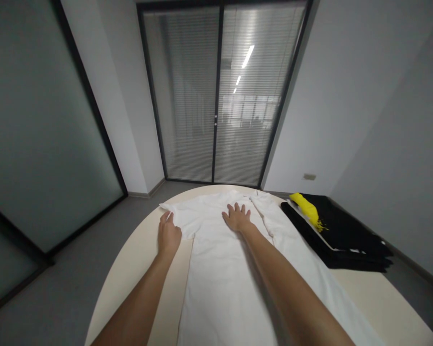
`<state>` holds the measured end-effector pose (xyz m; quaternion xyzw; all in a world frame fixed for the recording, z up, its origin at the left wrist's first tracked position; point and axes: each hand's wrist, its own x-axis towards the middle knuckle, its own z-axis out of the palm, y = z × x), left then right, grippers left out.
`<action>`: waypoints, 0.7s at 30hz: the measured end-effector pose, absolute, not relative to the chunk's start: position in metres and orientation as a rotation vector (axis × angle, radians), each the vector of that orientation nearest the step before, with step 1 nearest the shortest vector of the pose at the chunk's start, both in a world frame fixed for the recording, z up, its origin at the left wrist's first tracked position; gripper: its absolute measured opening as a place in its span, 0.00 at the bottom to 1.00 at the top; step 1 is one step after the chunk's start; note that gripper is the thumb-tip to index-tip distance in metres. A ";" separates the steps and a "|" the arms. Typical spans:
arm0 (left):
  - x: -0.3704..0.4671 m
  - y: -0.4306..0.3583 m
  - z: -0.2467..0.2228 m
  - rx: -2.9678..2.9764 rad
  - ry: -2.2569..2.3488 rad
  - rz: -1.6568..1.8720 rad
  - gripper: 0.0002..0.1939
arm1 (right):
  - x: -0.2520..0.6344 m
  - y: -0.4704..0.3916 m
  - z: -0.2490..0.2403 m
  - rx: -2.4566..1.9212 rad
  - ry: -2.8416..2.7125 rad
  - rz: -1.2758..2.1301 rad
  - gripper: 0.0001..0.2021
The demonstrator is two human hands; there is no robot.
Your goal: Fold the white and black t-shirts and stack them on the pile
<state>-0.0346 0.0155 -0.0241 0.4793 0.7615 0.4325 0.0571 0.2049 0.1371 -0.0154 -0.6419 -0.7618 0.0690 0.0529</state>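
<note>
A white T-shirt lies spread over the table, with one short sleeve reaching out to the left. At that sleeve's outer edge is my left hand, its fingers bent and closed on the hem cloth. My right hand rests palm down on the upper part of the shirt, fingers spread and holding nothing. To its right, part of the white cloth is folded over, with an edge running down the shirt. The lower end of the shirt runs out of view at the bottom.
A round-ended pale table bears the shirt. On its right is a stack of folded black clothes with a yellow patch of cloth on top. Beyond the table stand glass doors with blinds and a white wall.
</note>
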 end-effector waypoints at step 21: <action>-0.052 0.028 -0.025 0.590 1.667 1.791 0.29 | 0.188 0.047 -0.014 -1.463 -2.555 0.229 0.32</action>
